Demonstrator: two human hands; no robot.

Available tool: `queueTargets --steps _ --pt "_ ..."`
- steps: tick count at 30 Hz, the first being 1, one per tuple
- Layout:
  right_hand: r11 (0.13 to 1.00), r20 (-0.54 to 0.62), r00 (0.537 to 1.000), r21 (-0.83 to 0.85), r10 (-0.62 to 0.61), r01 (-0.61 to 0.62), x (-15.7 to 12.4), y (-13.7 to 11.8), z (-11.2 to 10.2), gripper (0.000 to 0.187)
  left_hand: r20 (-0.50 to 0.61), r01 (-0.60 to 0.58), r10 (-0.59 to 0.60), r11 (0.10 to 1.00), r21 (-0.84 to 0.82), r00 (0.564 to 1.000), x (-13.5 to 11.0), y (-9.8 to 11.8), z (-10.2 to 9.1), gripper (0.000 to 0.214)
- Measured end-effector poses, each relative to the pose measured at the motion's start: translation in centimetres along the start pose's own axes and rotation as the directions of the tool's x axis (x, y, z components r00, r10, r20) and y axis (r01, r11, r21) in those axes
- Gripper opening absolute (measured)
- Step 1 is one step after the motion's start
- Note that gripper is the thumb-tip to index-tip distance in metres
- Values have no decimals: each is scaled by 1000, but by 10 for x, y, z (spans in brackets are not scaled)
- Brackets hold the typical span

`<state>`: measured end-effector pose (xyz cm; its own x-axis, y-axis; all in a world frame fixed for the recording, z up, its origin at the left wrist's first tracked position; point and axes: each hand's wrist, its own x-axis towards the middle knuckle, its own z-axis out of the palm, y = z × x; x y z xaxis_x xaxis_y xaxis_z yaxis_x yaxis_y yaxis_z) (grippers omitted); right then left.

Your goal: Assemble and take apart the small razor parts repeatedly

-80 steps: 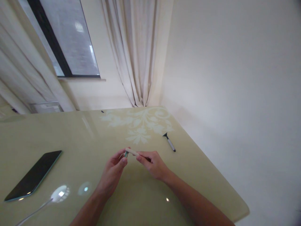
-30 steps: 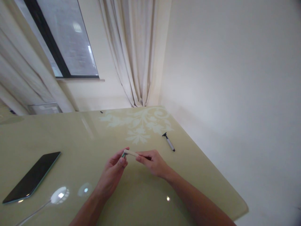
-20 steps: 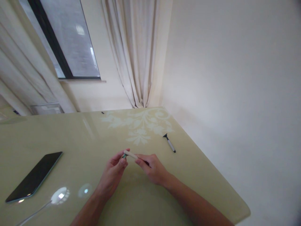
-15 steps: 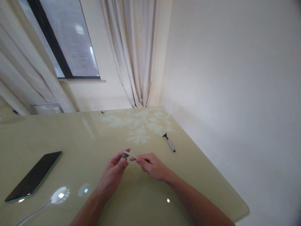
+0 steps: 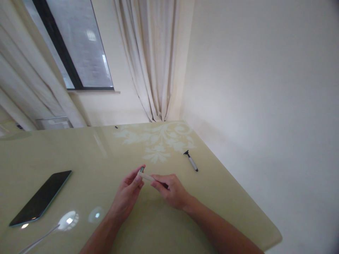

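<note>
While the small, narrow, green-marked piece (image 5: 142,169) is sitting pinched between the thumb and fingers of the left hand (image 5: 128,188), the right hand (image 5: 172,190) is holding the pale, slim, straight stick (image 5: 147,177) in a closed fingertip grip. Work is apparently being done above the glossy, yellow-green worktop (image 5: 84,155): the stick's tip is overlapping the piece, contact being unclear. No finished state is showing; how much is remaining cannot be told. Farther out, the black-and-grey, T-headed, razor-like tool (image 5: 192,163) and the black, rectangular, tablet-like device (image 5: 41,197) are lying untouched.
</note>
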<state>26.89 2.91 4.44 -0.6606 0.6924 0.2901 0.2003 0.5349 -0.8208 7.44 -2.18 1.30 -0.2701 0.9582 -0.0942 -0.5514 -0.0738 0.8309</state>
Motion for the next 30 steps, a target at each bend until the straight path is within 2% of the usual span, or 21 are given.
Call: queueTargets --steps 2,6,11,13,15,17,21,26,30 --pt "1000 8 1000 -1 25 -25 1 0 -4 38 -2 2 -2 1000 11 1000 1 -1 -1 53" --pt "994 -74 996 -92 58 -65 4 3 -12 38 -5 -1 1 1000 27 1000 2 -4 -6 53" --pt "990 106 992 122 64 -77 6 3 -14 44 -11 2 -1 998 55 1000 1 0 -6 55" --pt "989 70 994 116 85 -93 6 4 -15 46 -13 4 -3 997 82 1000 -1 3 -4 56" --pt "994 -16 995 48 95 -95 6 5 -14 44 -12 13 -12 994 112 1000 -2 5 -1 57" --pt "997 -33 996 17 80 -79 6 6 -12 43 -21 15 -12 991 129 1000 -2 6 0 57" --pt "991 100 994 115 53 -65 7 9 -13 44 -40 21 -16 992 123 999 -1 5 -1 57" --pt "996 17 997 42 75 -76 9 9 -19 44 -1 11 -11 992 129 1000 1 3 -2 56" --pt "981 144 989 187 35 -61 10 9 -18 47 -27 -20 23 994 112 999 7 7 -6 56"
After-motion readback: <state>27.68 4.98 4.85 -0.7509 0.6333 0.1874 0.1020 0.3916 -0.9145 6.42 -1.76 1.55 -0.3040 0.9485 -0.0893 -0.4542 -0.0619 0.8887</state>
